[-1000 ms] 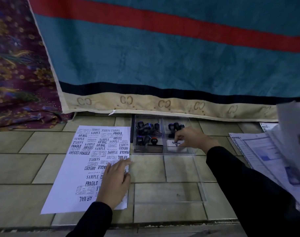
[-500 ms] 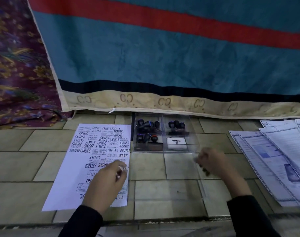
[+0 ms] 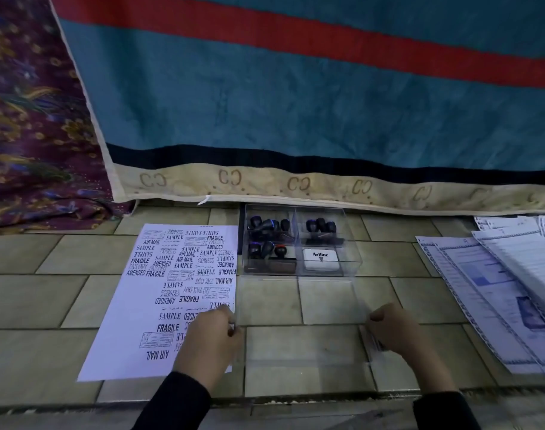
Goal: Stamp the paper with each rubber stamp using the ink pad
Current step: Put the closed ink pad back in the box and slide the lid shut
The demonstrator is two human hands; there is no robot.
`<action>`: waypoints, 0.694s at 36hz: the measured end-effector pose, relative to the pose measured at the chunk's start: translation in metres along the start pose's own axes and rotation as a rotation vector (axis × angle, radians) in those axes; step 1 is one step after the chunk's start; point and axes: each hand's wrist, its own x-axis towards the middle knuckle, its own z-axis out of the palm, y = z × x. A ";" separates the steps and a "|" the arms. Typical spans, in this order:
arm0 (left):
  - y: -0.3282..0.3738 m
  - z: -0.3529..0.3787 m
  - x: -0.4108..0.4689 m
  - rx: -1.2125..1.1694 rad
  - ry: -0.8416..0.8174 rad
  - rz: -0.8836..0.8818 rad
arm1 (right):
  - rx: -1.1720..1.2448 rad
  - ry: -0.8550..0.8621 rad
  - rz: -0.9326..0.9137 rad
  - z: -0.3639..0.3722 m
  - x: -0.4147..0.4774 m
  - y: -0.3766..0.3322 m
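Note:
A white paper point(image 3: 159, 293) covered in black stamp marks lies on the tiled floor at the left. To its right stands a clear compartment box point(image 3: 353, 243) holding several black-handled rubber stamps point(image 3: 266, 226) and a white Artline ink pad point(image 3: 320, 259). The box's clear lid point(image 3: 302, 346) lies open toward me. My left hand point(image 3: 209, 342) grips the lid's left edge, its wrist resting over the paper's lower right corner. At the lid's right edge, my right hand point(image 3: 395, 330) curls round the rim.
A spread stack of printed forms point(image 3: 497, 274) lies at the right. A teal blanket point(image 3: 296, 103) with a red stripe hangs behind the box, and a purple patterned cloth point(image 3: 26, 135) is at the far left. The floor's front edge point(image 3: 296, 401) runs below my wrists.
My right hand has pulled back from the ink pad compartment to the lid's right edge. My left hand has slid off the paper onto the lid's left edge.

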 end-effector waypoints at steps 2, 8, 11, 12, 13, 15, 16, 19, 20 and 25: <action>0.002 -0.005 -0.007 -0.056 0.023 0.010 | 0.096 -0.042 -0.020 -0.005 0.000 0.006; 0.017 -0.030 -0.021 -0.282 0.060 0.004 | 0.356 -0.058 -0.112 -0.049 -0.016 -0.004; 0.030 -0.041 -0.010 -0.364 0.105 0.028 | 0.473 0.018 -0.168 -0.067 -0.011 -0.016; 0.033 -0.044 -0.002 -0.345 0.127 0.051 | 0.509 0.050 -0.179 -0.071 -0.005 -0.021; 0.035 -0.046 0.009 -0.331 0.151 0.076 | 0.529 0.079 -0.187 -0.074 0.002 -0.026; 0.040 -0.047 0.034 -0.321 0.180 0.104 | 0.549 0.129 -0.205 -0.076 0.020 -0.037; 0.042 -0.048 0.047 -0.320 0.187 0.107 | 0.562 0.151 -0.204 -0.077 0.030 -0.044; 0.046 -0.046 0.082 -0.316 0.191 0.087 | 0.584 0.205 -0.166 -0.073 0.062 -0.057; 0.047 -0.045 0.092 -0.317 0.195 0.082 | 0.587 0.211 -0.154 -0.071 0.070 -0.060; 0.040 -0.034 0.124 -0.346 0.171 0.031 | 0.549 0.199 -0.090 -0.058 0.097 -0.072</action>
